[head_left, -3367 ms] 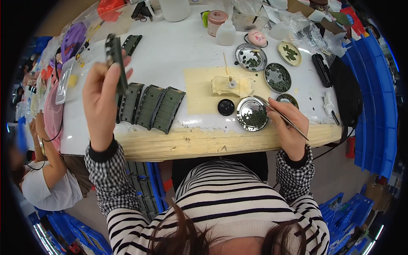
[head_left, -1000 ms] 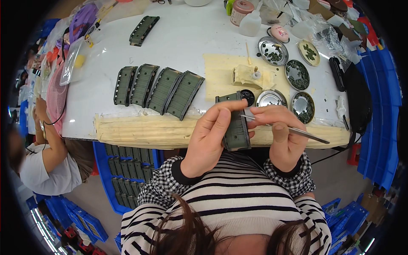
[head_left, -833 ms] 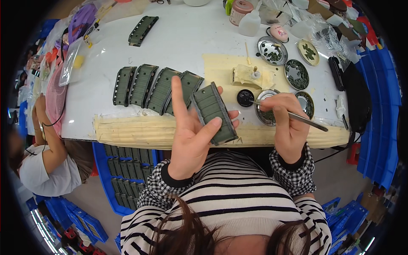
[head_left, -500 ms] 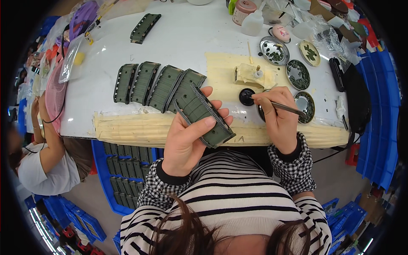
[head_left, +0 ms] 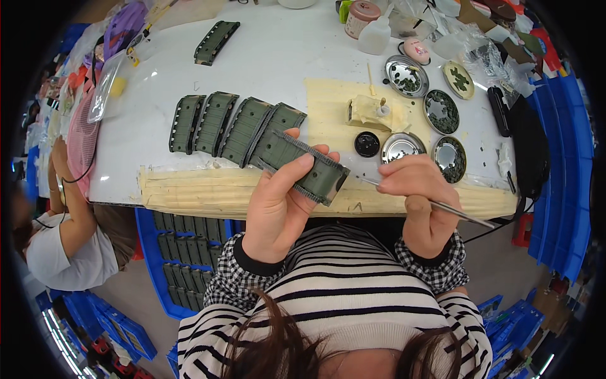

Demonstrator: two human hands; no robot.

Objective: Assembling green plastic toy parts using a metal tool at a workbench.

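Note:
My left hand (head_left: 274,202) grips a long dark green ribbed plastic part (head_left: 303,163), held slanted just above the taped front edge of the table. My right hand (head_left: 420,202) holds a thin metal brush (head_left: 457,211) like a pen, its tip pointing left toward the part's right end. Several matching green parts (head_left: 233,123) lie side by side on the white table (head_left: 278,57), just beyond my left hand. Small round metal dishes of green paint (head_left: 407,76) and a black cap (head_left: 367,144) sit past my right hand.
Another green part (head_left: 216,42) lies at the far left of the table. Bottles and jars (head_left: 374,35) crowd the far edge. A blue bin of green parts (head_left: 183,252) stands under the table. Another person (head_left: 63,221) sits at the left. Blue crates (head_left: 568,158) line the right.
My left hand brought the green part down from raised at the far left to in front of my chest. It has since turned and tilted it, while my right hand moved the brush back from the dishes.

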